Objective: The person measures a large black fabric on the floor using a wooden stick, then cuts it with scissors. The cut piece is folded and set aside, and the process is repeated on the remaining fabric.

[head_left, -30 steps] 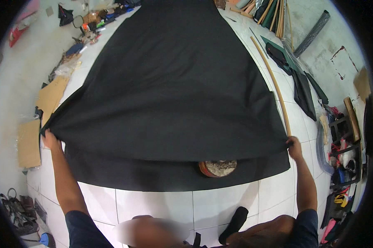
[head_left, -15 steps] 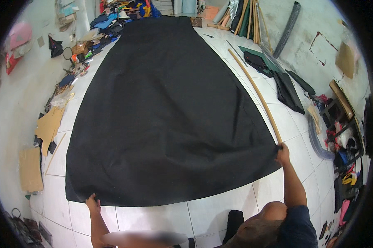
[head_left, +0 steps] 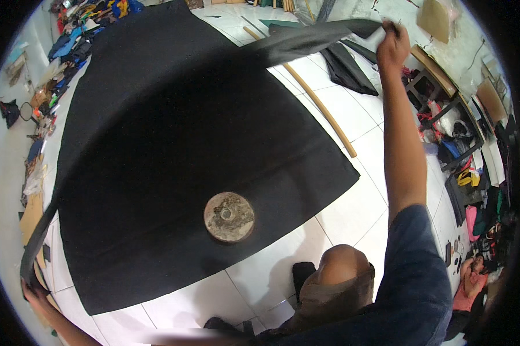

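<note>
A wide sheet of black fabric (head_left: 329, 36) is lifted off the floor between my hands, its edge bowing in a long arc. My right hand (head_left: 392, 49) is raised at the upper right, fingers closed on one corner. At the far lower left, my left hand (head_left: 34, 293) grips the other end of that edge. Under the raised sheet lies another layer of black fabric (head_left: 156, 254), spread flat. A round, worn grey-brown disc (head_left: 230, 216) with a central hole rests on this lower layer. My left fingers are partly hidden by the fabric.
A long wooden pole (head_left: 320, 109) lies on the white tiled floor (head_left: 352, 219) right of the fabric. Piled clothes and scraps (head_left: 70, 46) line the left wall. A cluttered rack (head_left: 450, 115) stands at right. A person in a red shirt (head_left: 469, 288) is at lower right.
Both hands have lifted the upper sheet's near edge and spread apart, the right hand rising far up, the left moving outward. The lower black layer and the disc have come into view.
</note>
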### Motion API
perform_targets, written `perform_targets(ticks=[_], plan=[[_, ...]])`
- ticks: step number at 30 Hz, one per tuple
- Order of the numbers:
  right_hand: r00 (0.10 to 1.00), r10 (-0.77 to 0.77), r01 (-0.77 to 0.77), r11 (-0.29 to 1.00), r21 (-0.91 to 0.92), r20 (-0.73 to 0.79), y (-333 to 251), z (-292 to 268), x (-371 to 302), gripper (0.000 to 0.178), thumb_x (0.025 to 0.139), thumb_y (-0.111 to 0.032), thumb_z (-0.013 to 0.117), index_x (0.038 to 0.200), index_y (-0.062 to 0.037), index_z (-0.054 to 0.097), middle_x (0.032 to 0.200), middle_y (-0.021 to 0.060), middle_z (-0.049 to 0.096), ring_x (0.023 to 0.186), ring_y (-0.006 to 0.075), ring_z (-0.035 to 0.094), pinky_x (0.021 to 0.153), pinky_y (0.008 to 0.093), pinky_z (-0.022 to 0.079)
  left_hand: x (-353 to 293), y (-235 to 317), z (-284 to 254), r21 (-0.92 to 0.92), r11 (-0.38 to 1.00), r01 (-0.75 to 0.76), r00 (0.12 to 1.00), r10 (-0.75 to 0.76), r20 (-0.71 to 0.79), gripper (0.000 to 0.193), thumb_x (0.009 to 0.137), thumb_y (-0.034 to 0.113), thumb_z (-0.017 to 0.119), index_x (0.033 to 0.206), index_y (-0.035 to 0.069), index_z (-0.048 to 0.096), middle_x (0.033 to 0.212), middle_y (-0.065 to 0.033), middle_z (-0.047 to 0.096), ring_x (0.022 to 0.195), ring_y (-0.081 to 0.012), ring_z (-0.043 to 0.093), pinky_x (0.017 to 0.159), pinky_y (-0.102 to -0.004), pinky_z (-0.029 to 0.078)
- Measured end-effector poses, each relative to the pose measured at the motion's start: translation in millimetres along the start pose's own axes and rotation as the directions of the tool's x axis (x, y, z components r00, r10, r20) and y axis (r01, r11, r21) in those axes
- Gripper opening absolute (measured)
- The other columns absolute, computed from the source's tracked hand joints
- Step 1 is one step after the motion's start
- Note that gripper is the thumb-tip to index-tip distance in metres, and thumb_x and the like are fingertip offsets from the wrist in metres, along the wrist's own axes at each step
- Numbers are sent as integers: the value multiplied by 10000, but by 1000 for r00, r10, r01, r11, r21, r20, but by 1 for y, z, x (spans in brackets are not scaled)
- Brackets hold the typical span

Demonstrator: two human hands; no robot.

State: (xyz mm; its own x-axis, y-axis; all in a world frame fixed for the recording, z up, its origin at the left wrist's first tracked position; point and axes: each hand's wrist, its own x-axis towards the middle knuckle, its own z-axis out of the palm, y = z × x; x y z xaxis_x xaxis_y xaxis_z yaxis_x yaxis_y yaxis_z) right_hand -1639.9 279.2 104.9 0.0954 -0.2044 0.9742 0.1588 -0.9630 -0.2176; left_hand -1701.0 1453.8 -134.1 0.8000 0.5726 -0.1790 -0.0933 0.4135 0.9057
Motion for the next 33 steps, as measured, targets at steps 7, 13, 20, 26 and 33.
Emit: perform_targets(ticks=[7, 13, 20, 26, 33], plan=[[622, 426, -159, 890, -426, 657, 56, -90, -342, 210, 789, 50, 531, 927, -40, 660, 1096, 205, 637, 1067, 384, 617, 926, 448, 487, -102, -224, -54, 225, 973, 44, 975, 7, -222, 136, 930, 191, 674, 981, 66, 672, 898, -37, 663, 779, -181, 608, 666, -329, 462], [500, 617, -404, 787, -466, 608, 100, -153, -372, 251, 754, 101, 503, 896, -21, 670, 1179, 221, 602, 1082, 395, 605, 959, 451, 480, -138, -275, -30, 298, 932, 206, 911, -71, -407, 509, 845, 107, 728, 1291, -17, 516, 1157, -122, 643, 916, -239, 655, 654, -376, 488], [435, 801, -686, 590, -425, 410, 115, -152, -396, 302, 810, 53, 442, 971, -17, 688, 1141, 214, 621, 1118, 356, 609, 1013, 450, 475, -161, -310, -28, 295, 908, 299, 883, -146, -446, 599, 839, 113, 729, 1366, 46, 454, 1281, -127, 596, 943, -241, 641, 680, -342, 497], [248, 718, -497, 671, -551, 651, 110, -180, -375, 370, 865, 21, 514, 1198, -80, 638, 1243, 220, 574, 1113, 378, 617, 961, 473, 526, -149, -294, 3, 272, 956, 113, 880, 31, -475, 814, 859, 111, 697, 1563, 50, 292, 1454, -195, 502, 1181, -338, 587, 877, -438, 511], [242, 443, -206, 893, -401, 863, -56, -168, -422, 261, 848, -213, 714, 1011, -31, 621, 919, 195, 640, 880, 408, 647, 762, 515, 507, -216, -319, 55, 49, 970, 239, 957, -226, -181, 758, 811, 569, 765, 1361, 95, 547, 1372, -113, 581, 1110, -283, 625, 868, -417, 545]])
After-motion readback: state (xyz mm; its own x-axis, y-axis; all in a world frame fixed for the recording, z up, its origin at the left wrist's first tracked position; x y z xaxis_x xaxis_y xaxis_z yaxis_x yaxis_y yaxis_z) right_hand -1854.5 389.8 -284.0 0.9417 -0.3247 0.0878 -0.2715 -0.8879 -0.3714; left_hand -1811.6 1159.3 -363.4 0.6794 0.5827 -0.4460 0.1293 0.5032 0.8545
